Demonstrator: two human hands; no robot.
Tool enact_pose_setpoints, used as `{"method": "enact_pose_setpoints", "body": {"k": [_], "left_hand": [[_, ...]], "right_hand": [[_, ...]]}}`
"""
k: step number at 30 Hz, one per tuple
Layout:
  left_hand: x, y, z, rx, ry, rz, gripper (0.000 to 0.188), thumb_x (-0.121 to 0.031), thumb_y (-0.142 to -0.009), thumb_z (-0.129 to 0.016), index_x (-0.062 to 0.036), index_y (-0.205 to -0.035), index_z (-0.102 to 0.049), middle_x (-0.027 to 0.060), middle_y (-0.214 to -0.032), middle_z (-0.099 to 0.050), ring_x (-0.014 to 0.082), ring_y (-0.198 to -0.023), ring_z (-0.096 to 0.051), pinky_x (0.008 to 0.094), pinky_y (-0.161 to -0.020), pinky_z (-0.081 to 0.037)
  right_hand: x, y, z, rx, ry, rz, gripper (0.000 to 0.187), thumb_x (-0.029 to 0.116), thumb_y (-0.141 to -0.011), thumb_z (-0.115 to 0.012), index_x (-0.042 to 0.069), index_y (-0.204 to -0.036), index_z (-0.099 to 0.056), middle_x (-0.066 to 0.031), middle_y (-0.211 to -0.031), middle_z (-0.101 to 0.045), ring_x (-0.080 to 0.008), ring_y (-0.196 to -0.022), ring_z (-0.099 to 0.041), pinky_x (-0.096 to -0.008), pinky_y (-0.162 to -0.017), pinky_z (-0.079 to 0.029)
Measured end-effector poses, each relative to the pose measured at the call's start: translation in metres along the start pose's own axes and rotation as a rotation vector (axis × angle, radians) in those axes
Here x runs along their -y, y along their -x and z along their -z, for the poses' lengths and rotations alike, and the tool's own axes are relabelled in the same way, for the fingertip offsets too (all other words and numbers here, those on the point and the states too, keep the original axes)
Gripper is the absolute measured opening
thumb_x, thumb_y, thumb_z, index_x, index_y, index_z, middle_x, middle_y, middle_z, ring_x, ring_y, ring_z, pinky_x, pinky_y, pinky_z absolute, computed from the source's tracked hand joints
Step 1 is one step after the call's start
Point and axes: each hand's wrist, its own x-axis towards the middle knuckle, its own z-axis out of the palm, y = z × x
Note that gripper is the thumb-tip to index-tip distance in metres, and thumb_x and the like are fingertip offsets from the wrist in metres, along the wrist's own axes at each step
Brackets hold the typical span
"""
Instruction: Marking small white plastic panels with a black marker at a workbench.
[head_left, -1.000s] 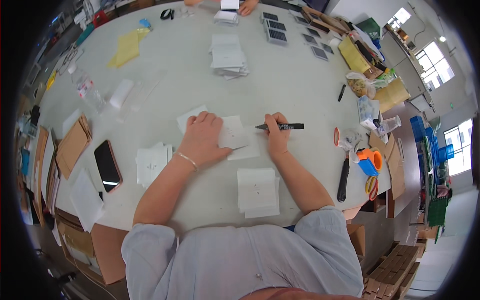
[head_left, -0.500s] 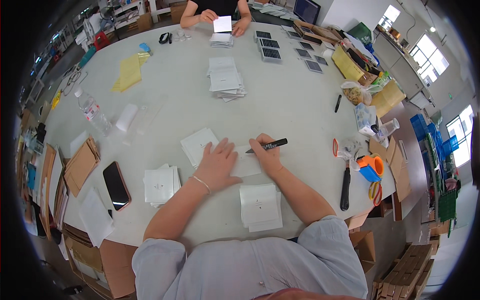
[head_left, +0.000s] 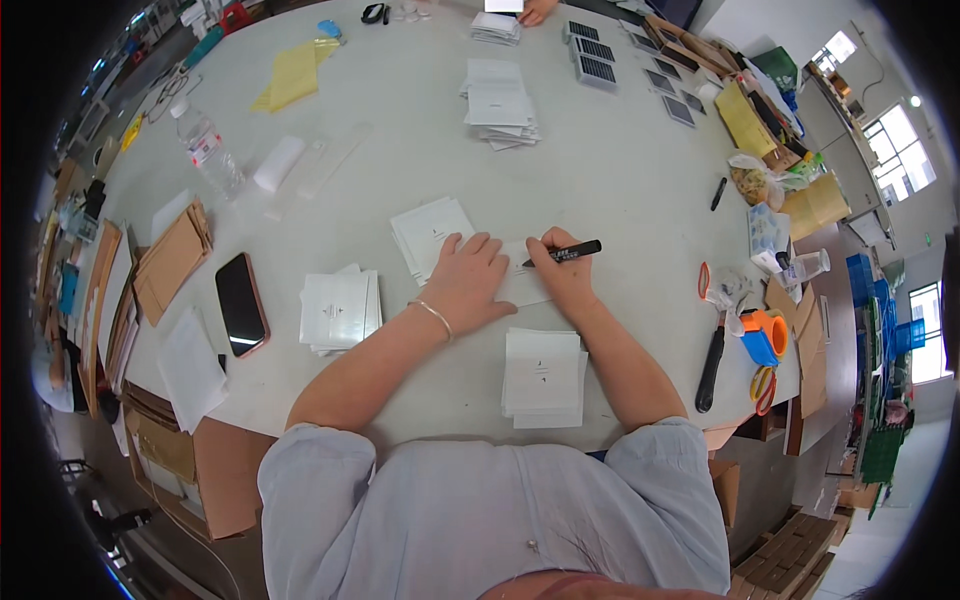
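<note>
My left hand (head_left: 468, 277) lies flat with its fingers stretched out, over the left part of a white card (head_left: 528, 288) and beside a fanned stack of white cards (head_left: 430, 228). A black marker (head_left: 580, 251) is gripped in my right hand (head_left: 566, 283), its tip down at the card's upper part. What the tip marks is too small to make out. Closer to me, right of the middle, sits another stack of printed white cards (head_left: 543, 375). A further white stack (head_left: 338, 312) rests left of my left forearm.
A phone (head_left: 242, 305), brown envelopes (head_left: 172, 262) and a water bottle (head_left: 208, 150) lie or stand on the left. To the right are a black-handled tool (head_left: 711, 368), an orange tape dispenser (head_left: 765, 335) and scissors (head_left: 763, 390). Across the table, a person's hand (head_left: 538, 11) is beside white cards (head_left: 496, 28).
The view has shifted, so the table's things appear higher and farther right, and the person opposite is mostly out of frame. Both my hands remain at the card, the marker still held.
</note>
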Motion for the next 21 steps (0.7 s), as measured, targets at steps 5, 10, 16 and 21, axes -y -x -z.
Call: {"method": "enact_pose_setpoints", "body": {"k": [5,10,16,21], "left_hand": [[0.0011,0.0018,-0.0041,0.002,-0.007,0.005,0.061,-0.041,-0.070,-0.072,-0.0039,-0.114,-0.053,0.0124,-0.125,-0.049,0.0280,-0.126,-0.038,0.0497,-0.106,-0.025],[0.0003,0.0023,-0.0043,0.004,-0.010,-0.001,0.060,-0.042,-0.071,-0.071,-0.0026,-0.113,-0.054,0.0128,-0.126,-0.049,0.0279,-0.126,-0.039,0.0491,-0.106,-0.025],[-0.0002,0.0026,-0.0038,0.000,-0.010,-0.004,0.060,-0.042,-0.071,-0.071,-0.0024,-0.113,-0.054,0.0129,-0.126,-0.049,0.0275,-0.125,-0.038,0.0489,-0.106,-0.025],[-0.0002,0.0026,-0.0036,-0.001,-0.009,0.000,0.060,-0.042,-0.071,-0.071,-0.0027,-0.113,-0.054,0.0127,-0.125,-0.049,0.0273,-0.125,-0.039,0.0490,-0.105,-0.025]], "right_hand": [[0.0000,0.0011,-0.0023,0.026,0.097,0.032,0.024,0.012,-0.081,-0.066,0.003,-0.065,-0.050,-0.0006,-0.057,-0.052,-0.0065,-0.054,-0.043,-0.0249,-0.049,-0.036],[-0.0035,0.0015,-0.0039,0.029,0.157,0.032,0.024,0.015,-0.081,-0.067,0.004,-0.066,-0.051,-0.0004,-0.056,-0.053,-0.0079,-0.052,-0.044,-0.0255,-0.049,-0.037],[-0.0029,0.0015,-0.0044,0.036,0.283,0.064,0.024,0.019,-0.080,-0.067,0.005,-0.067,-0.053,-0.0018,-0.056,-0.053,-0.0111,-0.050,-0.046,-0.0272,-0.049,-0.038],[-0.0032,0.0019,-0.0028,0.047,0.278,0.060,0.023,0.016,-0.080,-0.067,0.005,-0.066,-0.052,-0.0016,-0.055,-0.052,-0.0099,-0.050,-0.044,-0.0267,-0.048,-0.037]]}}
